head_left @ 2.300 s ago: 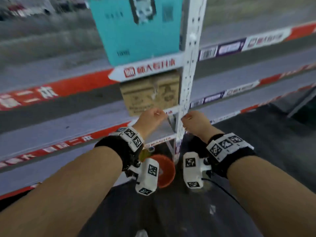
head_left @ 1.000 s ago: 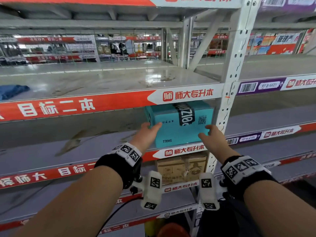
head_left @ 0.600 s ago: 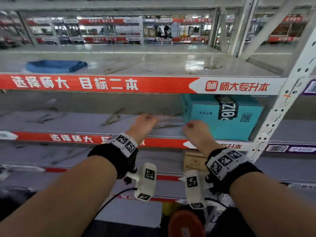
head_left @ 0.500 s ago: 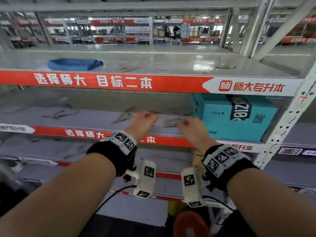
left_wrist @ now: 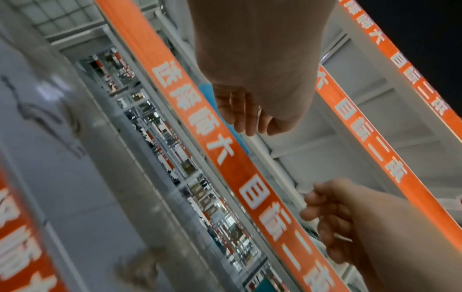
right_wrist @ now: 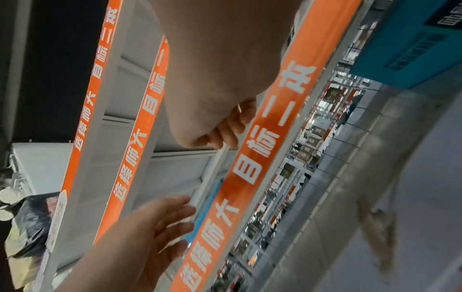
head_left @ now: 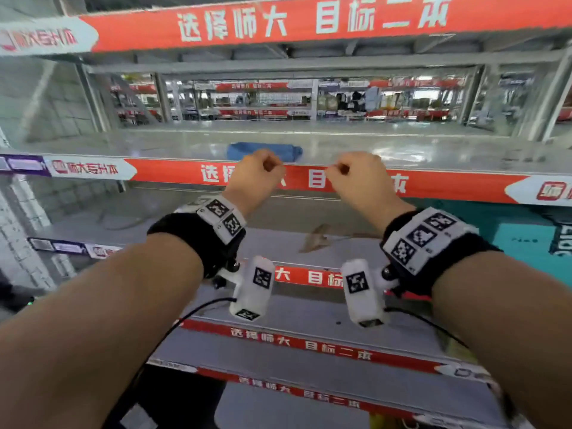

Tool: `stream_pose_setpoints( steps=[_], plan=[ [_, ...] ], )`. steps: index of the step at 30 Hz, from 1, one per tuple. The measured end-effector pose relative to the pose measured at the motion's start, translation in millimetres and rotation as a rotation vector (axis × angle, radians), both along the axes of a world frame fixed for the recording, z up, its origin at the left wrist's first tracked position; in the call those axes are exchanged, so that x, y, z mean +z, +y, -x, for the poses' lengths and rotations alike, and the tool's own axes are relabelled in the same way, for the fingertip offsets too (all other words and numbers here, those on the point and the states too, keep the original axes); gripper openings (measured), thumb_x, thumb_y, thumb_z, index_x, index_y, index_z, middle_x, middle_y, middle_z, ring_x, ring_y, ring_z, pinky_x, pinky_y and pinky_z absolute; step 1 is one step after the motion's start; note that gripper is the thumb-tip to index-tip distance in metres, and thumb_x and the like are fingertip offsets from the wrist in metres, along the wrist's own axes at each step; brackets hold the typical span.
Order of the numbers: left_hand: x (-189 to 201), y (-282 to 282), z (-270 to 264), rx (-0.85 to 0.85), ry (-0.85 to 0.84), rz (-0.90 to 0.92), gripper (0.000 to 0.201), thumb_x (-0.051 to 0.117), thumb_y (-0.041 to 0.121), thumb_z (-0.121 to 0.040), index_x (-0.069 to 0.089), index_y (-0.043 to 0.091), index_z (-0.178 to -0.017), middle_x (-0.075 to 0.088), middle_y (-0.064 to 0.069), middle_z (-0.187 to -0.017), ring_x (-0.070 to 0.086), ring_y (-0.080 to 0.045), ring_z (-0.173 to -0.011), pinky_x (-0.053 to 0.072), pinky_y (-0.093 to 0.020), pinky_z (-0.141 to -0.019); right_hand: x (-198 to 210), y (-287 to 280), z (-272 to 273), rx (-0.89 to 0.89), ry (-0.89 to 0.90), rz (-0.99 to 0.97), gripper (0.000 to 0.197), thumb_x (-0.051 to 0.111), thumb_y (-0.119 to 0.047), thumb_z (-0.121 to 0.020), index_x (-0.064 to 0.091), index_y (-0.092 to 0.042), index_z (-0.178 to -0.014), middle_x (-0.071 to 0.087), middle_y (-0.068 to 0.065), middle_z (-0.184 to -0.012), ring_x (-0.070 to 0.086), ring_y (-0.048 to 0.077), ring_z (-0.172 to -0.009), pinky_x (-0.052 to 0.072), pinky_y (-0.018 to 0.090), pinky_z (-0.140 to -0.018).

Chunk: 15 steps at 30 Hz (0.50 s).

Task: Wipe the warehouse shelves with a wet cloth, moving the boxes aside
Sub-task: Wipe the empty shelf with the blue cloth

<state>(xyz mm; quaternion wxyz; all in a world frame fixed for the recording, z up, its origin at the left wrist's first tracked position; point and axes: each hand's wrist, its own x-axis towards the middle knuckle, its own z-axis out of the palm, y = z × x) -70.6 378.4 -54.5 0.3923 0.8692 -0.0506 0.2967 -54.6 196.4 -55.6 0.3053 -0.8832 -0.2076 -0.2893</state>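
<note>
two loosely curled hands, left hand [head_left: 258, 174], right hand [head_left: 356, 178], blue cloth [head_left: 263, 151] on grey shelf [head_left: 402, 150]

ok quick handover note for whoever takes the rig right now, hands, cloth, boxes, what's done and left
Left hand: loosely curled, holds nothing, raised in front of the red edge strip, just before the blue cloth.
Right hand: the same, empty, beside it.
Cloth lies on the upper shelf, which looks glossy, perhaps already wiped.
Teal box stands at the right end of the shelf below.
Left: pick up the cloth; the lower shelf shows brown smears to wipe, probably under the box too.
</note>
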Motion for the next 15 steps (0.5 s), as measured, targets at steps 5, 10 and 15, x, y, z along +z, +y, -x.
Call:
stream_pose_setpoints(
  steps=[5,10,15],
  plan=[
    [29,49,-27,0.049,0.010,-0.212,0.018,0.056,0.022,-0.085,0.059,0.013,-0.100,0.058,-0.009,-0.103,0.059,-0.025,-0.083,0.050,-0.032,-0.071,25,30,-23,-0.143,-0.021,-0.046,0.029,0.047,-0.025,-0.088,0.060,-0.005,-0.071,0.061,0.013,-0.070,0.056,0.028,-0.067,0.046,0.031,-0.060],
    [45,68,-49,0.089,0.133,-0.551,0.058,0.056,0.041,-0.087,0.038,0.020,-0.138,0.030,-0.014,-0.142,0.036,-0.033,-0.127,0.034,-0.043,-0.106,39,36,-34,-0.200,-0.058,-0.110,0.018,0.052,-0.025,-0.088,0.065,-0.013,-0.085,0.065,0.005,-0.077,0.059,0.023,-0.071,0.049,0.030,-0.064],
    [61,87,-72,-0.024,0.254,-0.697,0.060,0.050,0.042,-0.092,0.028,0.022,-0.145,0.032,-0.012,-0.149,0.035,-0.031,-0.133,0.032,-0.040,-0.108,45,39,-38,-0.178,-0.047,-0.048,0.017,0.055,-0.024,-0.089,0.062,-0.013,-0.100,0.067,0.005,-0.087,0.062,0.022,-0.079,0.051,0.031,-0.071]
  ],
)
